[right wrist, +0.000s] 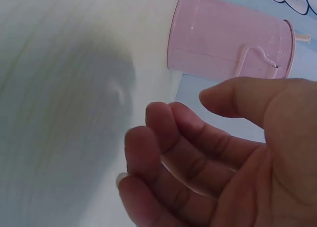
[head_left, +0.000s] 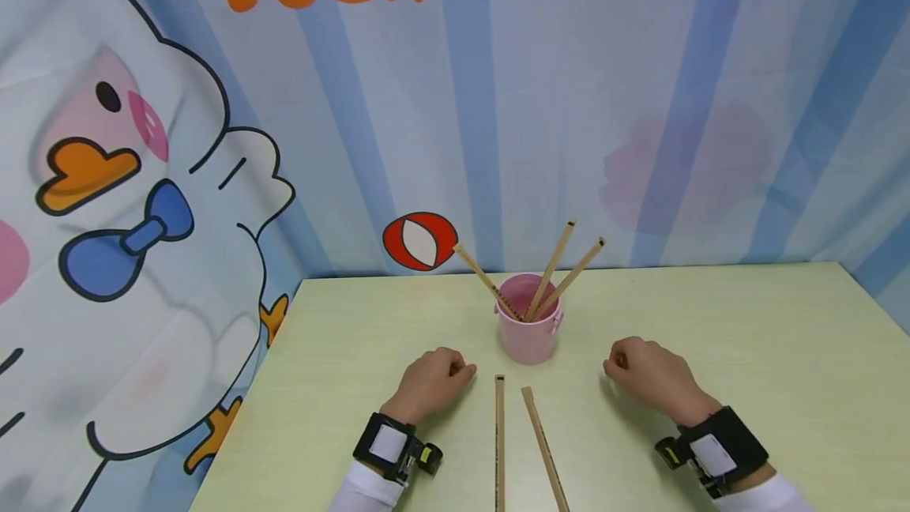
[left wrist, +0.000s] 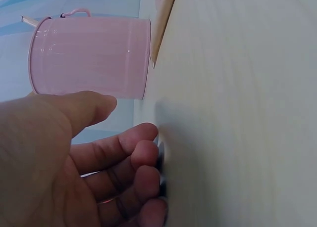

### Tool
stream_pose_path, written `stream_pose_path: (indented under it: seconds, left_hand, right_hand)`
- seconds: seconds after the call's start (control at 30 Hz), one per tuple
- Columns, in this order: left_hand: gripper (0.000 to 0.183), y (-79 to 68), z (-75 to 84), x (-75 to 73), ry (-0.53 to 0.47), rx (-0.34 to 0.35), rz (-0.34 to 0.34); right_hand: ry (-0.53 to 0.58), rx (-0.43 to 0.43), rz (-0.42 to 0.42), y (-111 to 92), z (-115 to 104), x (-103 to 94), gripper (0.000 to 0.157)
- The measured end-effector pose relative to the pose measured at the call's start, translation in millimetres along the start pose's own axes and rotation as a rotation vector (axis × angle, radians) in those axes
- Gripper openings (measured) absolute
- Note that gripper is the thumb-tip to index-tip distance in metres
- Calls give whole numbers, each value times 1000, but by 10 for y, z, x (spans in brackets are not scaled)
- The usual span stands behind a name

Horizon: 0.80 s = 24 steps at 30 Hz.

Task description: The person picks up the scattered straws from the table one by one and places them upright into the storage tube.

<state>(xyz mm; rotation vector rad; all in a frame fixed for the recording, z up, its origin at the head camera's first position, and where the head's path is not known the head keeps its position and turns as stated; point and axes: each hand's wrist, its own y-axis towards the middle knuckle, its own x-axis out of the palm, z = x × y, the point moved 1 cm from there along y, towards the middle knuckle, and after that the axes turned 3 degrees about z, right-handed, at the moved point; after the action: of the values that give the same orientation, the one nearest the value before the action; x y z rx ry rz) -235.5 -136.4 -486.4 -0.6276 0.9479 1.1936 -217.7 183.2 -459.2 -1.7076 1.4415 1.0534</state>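
Observation:
A small pink bucket stands upright towards the back of the table, with three wooden pencils leaning out over its rim. Two more pencils lie between the hands, a straight one and a slanted one. My left hand is left of the straight pencil, fingers loosely curled and holding nothing; in the left wrist view its fingertips are right at the tabletop. To the right of the bucket, my right hand also has loosely curled fingers with nothing in them. Its thumb stands apart from the fingers.
The pale wooden table ends at a blue striped cloth backdrop. A large printed duck covers the cloth on the left, and a red-and-white ball is printed behind the table's back edge.

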Motion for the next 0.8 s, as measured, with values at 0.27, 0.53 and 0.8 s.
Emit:
stream_pose_path:
  seconds: [0.27,0.53,0.8]
  left_hand:
    - [29,-14,22,-19,3,7,-2]
    - [28,-18,25,-8,-2,-4,-10]
    - [28,-13,30,-8,3,-16,-15]
  right_hand:
    - [-9,29,-54,-31,62,63,21]
    - [-8,61,-97,-58,60,96,25]
    - [-3,55,-86,-54,92,143,26]
